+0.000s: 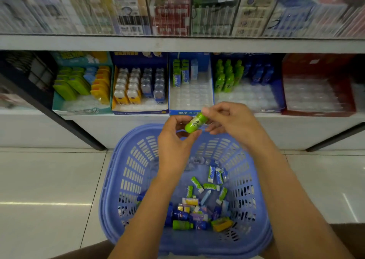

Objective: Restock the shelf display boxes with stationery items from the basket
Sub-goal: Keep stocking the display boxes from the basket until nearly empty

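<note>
A small green bottle-shaped stationery item (pixel 195 122) is held above the blue plastic basket (pixel 122 179), between both hands. My left hand (pixel 173 144) pinches its lower end with thumb and fingers. My right hand (pixel 231 120) pinches its upper end. In the basket lie several small items: green and white erasers (pixel 197 184), blue bottle shapes (pixel 180 215), another green bottle (pixel 182 225) and a yellow sharpener (pixel 222 224). On the shelf behind, a blue display box (pixel 246 98) holds upright green bottles (pixel 227 74) and blue ones (pixel 258 72).
Other display boxes line the lower shelf: a teal one (pixel 83 108), a yellow and blue one (pixel 138 108), a blue eraser box (pixel 190 100) with bare slots and a red box (pixel 318 92). Packaged goods fill the upper shelf. Tiled floor lies either side of the basket.
</note>
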### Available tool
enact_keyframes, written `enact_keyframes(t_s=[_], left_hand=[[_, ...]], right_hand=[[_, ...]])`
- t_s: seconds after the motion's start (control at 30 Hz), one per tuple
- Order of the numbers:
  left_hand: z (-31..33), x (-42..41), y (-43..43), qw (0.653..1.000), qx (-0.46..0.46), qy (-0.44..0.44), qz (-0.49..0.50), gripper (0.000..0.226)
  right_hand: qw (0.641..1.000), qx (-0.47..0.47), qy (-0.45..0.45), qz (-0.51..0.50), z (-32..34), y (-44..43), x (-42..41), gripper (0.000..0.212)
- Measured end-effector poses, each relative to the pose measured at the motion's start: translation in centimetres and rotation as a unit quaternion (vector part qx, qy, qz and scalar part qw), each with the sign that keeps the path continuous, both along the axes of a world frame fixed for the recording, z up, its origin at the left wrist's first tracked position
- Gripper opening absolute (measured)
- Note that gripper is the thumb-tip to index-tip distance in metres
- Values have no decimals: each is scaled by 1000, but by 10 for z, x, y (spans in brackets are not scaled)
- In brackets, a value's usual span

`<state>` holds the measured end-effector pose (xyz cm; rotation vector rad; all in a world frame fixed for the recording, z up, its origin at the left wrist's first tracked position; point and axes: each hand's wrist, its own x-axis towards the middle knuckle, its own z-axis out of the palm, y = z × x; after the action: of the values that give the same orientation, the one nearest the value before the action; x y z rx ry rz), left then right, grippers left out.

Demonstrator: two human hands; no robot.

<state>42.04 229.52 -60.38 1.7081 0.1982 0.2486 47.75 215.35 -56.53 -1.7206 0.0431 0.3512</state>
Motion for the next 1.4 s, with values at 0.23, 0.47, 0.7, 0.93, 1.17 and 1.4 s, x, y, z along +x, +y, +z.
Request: enact_keyframes(t_s=[0.23, 0.47, 0.7, 0.93, 1.17, 1.4], left_hand=[[-9, 4, -6, 990, 120, -14, -72, 37], [-14, 37, 4, 898, 391, 4, -200, 60], [-24, 45, 8, 872, 438, -10, -217, 65], [-30, 45, 7, 888, 407, -10, -215, 64], [-27, 37, 4, 902, 376, -12, -211, 63], [-72, 8, 13, 921, 300, 97, -229, 23]], right_hand=[[991, -10, -104, -85, -1, -13, 4, 6], [916, -277, -238, -164, 8, -79, 96, 26], [903, -368, -208, -81, -8, -86, 132, 31], [896, -397, -193, -44, -12, -78, 137, 35], [895, -417, -155, -37, -12, -71, 125, 39], [913, -382, -145, -15, -37, -38, 42, 20]])
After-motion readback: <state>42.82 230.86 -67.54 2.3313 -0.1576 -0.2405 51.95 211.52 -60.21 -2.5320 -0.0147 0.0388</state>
